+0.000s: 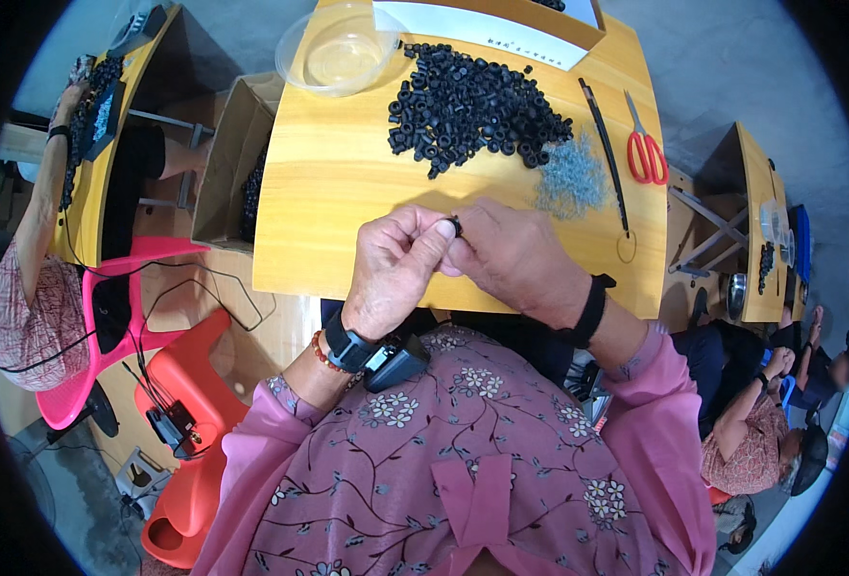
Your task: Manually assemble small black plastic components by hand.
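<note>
Close to the near edge of the table, my left hand (393, 267) and my right hand (520, 252) meet with their fingertips pinched together. A small black cylindrical part (455, 227) pokes out between them, and the fingers hide most of it. Beyond my hands lies a heap of small black hollow cylinders (467, 108). Touching its right side is a pile of tiny translucent bluish pieces (572, 179), too small to make out singly.
On the wooden table (328, 202) are a clear plastic bowl (338, 50), a white box (501, 31), a thin black rod (605, 144) and red-handled scissors (646, 154). A cardboard box (225, 163) stands left of it. Other people sit at tables on both sides.
</note>
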